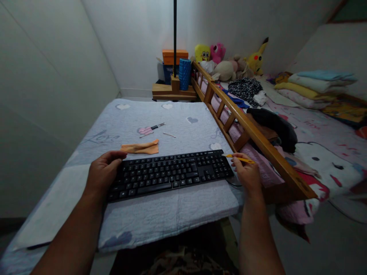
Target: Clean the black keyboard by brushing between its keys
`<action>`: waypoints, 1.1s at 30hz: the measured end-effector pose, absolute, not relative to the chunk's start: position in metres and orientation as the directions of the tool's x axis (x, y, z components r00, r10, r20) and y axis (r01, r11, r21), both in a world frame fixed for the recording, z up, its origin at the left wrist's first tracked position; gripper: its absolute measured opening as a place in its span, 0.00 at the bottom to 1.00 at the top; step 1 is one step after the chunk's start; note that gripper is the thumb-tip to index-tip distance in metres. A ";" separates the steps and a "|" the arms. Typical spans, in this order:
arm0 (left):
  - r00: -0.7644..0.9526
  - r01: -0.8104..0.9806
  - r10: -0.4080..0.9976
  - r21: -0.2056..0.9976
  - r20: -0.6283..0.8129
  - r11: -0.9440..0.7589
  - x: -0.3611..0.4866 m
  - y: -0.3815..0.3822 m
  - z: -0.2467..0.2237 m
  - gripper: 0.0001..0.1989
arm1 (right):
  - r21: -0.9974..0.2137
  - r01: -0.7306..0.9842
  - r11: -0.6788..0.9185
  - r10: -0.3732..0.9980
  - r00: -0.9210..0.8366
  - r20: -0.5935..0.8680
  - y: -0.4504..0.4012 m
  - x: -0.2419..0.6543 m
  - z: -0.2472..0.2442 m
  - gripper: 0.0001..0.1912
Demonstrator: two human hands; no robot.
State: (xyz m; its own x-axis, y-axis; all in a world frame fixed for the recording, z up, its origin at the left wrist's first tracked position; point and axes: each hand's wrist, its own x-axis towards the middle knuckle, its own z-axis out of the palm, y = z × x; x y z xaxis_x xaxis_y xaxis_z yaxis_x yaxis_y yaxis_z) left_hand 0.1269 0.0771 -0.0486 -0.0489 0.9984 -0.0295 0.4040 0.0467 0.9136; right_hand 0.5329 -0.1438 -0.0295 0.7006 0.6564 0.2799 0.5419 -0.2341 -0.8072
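Observation:
A black keyboard [174, 172] lies slightly tilted across the near half of the cloth-covered table. Its left end is held by my left hand [104, 170], with the fingers partly hidden. My right hand [246, 170] is closed on a slim yellow tool [243, 159], whose pale tip meets the keyboard's upper right corner; I cannot make out its exact kind. Just behind the keyboard rests a folded orange cloth [140, 147]. Farther back are a cotton swab [169, 135] and a thin tool with a black middle [156, 126], beside some pinkish sticks.
A wooden bed rail [237, 114] runs along the table's right side. Beyond it, a bed holds plush toys, clothes and folded bedding [318, 86]. At the back stand a blue foam roller [185, 74], an orange box [174, 56] and a black pole [174, 38].

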 end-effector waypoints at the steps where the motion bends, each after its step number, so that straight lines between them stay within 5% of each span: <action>1: -0.048 0.402 0.998 0.915 -0.030 0.047 0.127 0.077 -0.049 0.16 | -0.808 0.542 -0.231 0.665 0.694 0.275 -0.142 0.532 -0.031 0.17; 9: -0.038 0.403 0.999 0.915 -0.012 0.026 0.126 0.078 -0.051 0.15 | -0.736 0.594 -0.324 0.629 0.716 0.301 -0.151 0.537 -0.023 0.13; 19: -0.048 0.409 0.999 0.912 -0.022 0.040 0.128 0.076 -0.048 0.15 | -0.832 0.494 -0.251 0.655 0.720 0.229 -0.139 0.531 -0.027 0.19; 33: -0.042 0.420 0.999 0.906 -0.025 0.041 0.128 0.076 -0.047 0.15 | -0.573 0.667 -0.476 0.717 0.672 0.186 -0.168 0.536 0.015 0.14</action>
State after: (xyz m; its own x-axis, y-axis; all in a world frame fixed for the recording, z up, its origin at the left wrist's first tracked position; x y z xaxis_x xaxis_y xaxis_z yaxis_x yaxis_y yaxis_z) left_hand 0.1278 0.0759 -0.0469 -0.0423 0.9988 -0.0253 0.4202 0.0407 0.9065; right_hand 0.5358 -0.1683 0.0153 0.6718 0.7171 0.1857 0.6668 -0.4763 -0.5732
